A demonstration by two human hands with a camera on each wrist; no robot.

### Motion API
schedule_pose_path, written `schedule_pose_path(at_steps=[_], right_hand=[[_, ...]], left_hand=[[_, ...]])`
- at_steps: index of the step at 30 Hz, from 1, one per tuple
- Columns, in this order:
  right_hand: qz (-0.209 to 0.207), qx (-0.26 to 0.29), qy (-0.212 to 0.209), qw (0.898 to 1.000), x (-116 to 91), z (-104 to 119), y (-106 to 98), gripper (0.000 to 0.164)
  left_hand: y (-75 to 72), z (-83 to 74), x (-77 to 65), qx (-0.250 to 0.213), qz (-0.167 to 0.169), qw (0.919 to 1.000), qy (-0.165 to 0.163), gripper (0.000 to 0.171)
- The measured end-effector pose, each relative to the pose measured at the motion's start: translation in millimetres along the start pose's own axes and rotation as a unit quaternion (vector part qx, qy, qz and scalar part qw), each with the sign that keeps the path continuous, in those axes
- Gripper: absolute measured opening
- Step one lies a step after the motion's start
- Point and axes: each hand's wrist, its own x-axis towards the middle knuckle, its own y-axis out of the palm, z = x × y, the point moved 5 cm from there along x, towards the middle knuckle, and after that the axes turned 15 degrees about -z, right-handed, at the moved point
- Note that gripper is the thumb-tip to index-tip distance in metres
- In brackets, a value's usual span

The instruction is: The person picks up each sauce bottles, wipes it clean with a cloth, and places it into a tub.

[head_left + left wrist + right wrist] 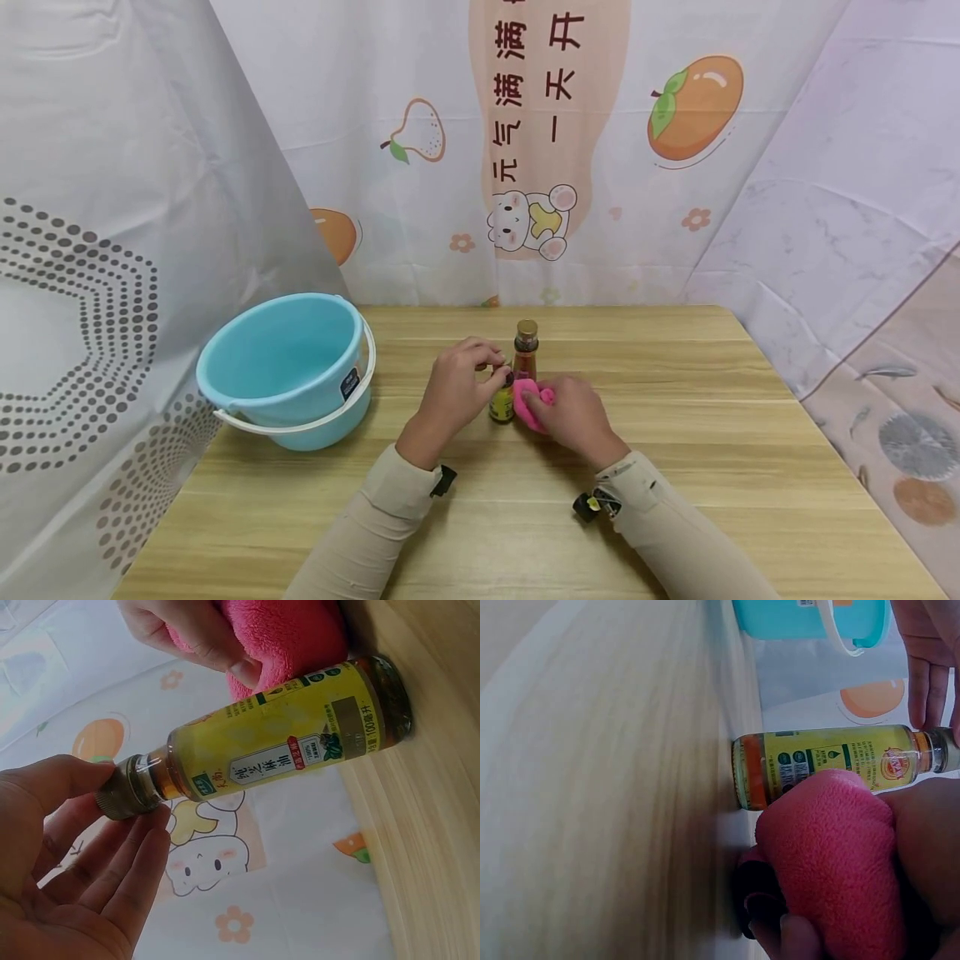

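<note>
Tall bottle (527,343): lower body hidden behind pink cloth (530,410) and right hand (576,417). Yellow-labelled bottle (502,406): print too small to read (head view only). Left hand (67,915): cut by left edge, left wrist view. Blue bucket (791,622): cropped along top, right wrist view.

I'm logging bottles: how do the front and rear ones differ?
The front bottle has its cap pinched by the left hand; the rear bottle has an untouched gold cap. In the head view, the front bottle's base shows; pink cloth hides the rear bottle's. Both are capped.
</note>
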Motion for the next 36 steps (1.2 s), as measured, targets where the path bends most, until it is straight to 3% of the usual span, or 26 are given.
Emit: schedule_pose_path(at_steps=[5, 20, 27, 36], right_hand=[[0.003, -0.006, -0.008, 1.000, 0, 0, 0, 0.039], [0.002, 0.023, 0.005, 1.000, 1, 2, -6, 0.027], [-0.037, 0.026, -0.013, 0.999, 2, 7, -14, 0.039], [-0.092, 0.063, -0.032, 0.993, 4, 14, -25, 0.037]], left_hand=[[1.3, 1.3, -0.9, 0.028, -0.013, 0.9995, 0.011, 0.015], [1.9, -0.1, -2.6, 0.044, -0.012, 0.9989, 0.005, 0.011], [0.8, -1.1, -1.8, 0.041, -0.008, 0.9991, 0.004, 0.011], [0.0, -2.1, -1.4, 0.033, -0.003, 0.9994, -0.006, 0.010]])
